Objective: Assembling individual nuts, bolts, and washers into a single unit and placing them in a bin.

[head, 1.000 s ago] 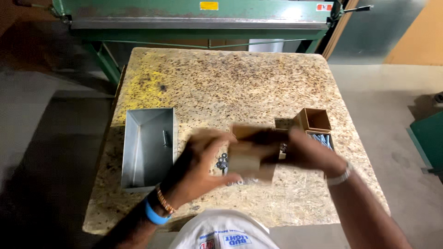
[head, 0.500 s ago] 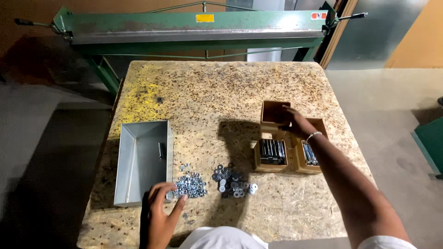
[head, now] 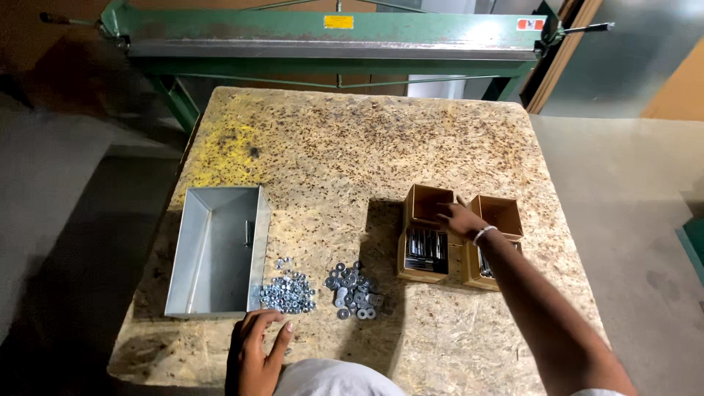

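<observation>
- right hand reaches over the small cardboard boxes, fingers loose, its grip holding nothing i can see.
- left hand rests open beside the pile of nuts on the counter.
- a careless sweep could scatter nuts into the washers.

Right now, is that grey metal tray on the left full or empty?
Nearly empty. The metal tray shows a bare floor with just one small bolt inside; the nuts lie outside on the table.
</observation>
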